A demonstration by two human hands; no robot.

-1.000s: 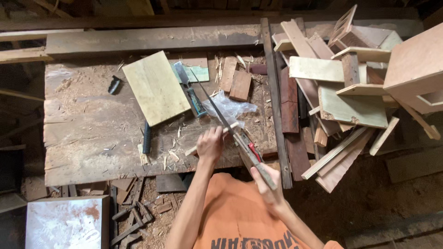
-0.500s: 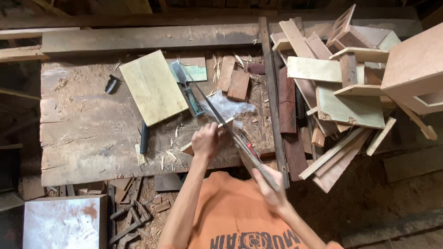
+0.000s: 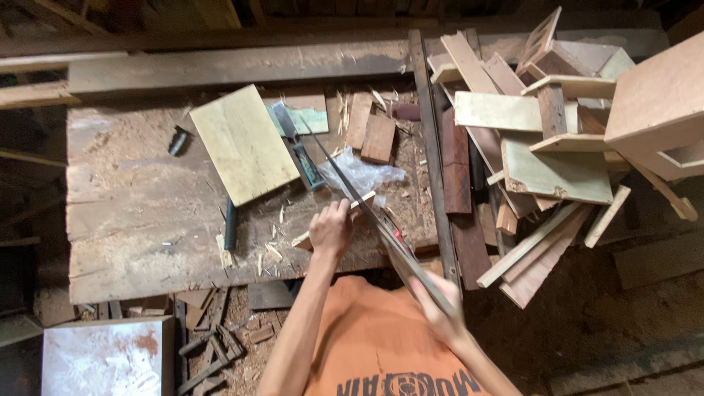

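Left hand (image 3: 331, 229) is pressing down on a thin wood strip (image 3: 345, 216) lying at the near edge of the workbench (image 3: 132, 220), fingers clenched over it. Right hand (image 3: 440, 308) is gripping the handle end of a long saw (image 3: 367, 202), whose blade is running diagonally across the strip toward the bench's middle. A pale board (image 3: 243, 144) is lying flat just left of the blade tip. A clear plastic bag (image 3: 363, 172) is sitting beside the blade. Offcuts (image 3: 528, 147) are piled at right.
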